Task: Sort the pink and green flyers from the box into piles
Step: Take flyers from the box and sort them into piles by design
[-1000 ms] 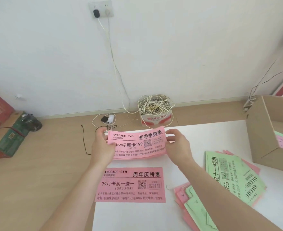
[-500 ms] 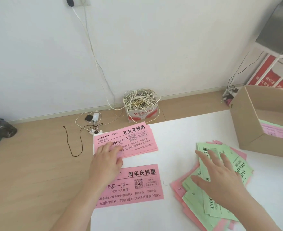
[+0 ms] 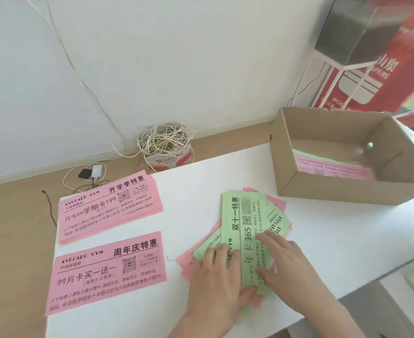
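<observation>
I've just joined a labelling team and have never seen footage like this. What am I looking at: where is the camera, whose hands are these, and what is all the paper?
No machine here: a person works with bare hands, and the single camera sits on their head, looking forward and down, so the arms entering from below are the wearer's own. The left hand and the right hand both rest, fingers fairly flat, on a mixed heap of pink and green flyers, with a green flyer on top; neither clearly lifts anything. Left of it on the white table lie a far pink pile and a near pink pile. At the right stands an open cardboard box with more flyers inside. On the floor beyond sits a carton of tangled cables.
</observation>
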`<state>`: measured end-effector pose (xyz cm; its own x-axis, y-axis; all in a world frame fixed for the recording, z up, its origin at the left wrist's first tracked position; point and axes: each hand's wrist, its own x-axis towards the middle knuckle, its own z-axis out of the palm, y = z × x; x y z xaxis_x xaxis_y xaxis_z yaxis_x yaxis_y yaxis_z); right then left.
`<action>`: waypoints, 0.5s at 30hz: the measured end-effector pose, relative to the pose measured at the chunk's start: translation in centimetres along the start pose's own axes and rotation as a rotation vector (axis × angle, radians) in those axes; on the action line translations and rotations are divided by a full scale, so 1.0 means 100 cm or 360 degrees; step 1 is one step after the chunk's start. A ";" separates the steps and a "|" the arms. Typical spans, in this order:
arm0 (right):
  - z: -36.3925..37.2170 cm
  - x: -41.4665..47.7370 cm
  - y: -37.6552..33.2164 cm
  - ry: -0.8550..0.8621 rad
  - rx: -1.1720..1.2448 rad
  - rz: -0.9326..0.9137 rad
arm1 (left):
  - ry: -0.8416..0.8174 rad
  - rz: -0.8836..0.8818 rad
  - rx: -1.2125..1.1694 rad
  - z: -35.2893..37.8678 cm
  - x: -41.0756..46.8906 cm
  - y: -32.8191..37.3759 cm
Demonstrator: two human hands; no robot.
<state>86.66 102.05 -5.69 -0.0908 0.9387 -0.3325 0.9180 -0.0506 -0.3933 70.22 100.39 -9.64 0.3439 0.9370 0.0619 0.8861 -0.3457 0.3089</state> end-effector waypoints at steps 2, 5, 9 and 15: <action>0.003 0.000 0.006 0.0065 0.0075 -0.0078 | -0.0046 -0.0147 0.0125 0.005 0.000 0.011; 0.006 -0.001 0.016 0.0092 0.0122 -0.0183 | -0.0097 -0.0257 0.0232 0.009 -0.001 0.026; -0.001 -0.002 0.032 0.0062 0.0195 -0.0303 | -0.0064 -0.0467 0.0282 0.011 0.003 0.046; -0.013 0.016 0.060 0.0048 0.0470 -0.0457 | -0.0042 -0.0644 0.0318 0.007 0.014 0.062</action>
<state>92.51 103.69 -7.42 -0.3118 0.9382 -0.1501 0.7063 0.1232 -0.6971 76.44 99.55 -8.33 -0.0369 0.9980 -0.0513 0.9926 0.0425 0.1137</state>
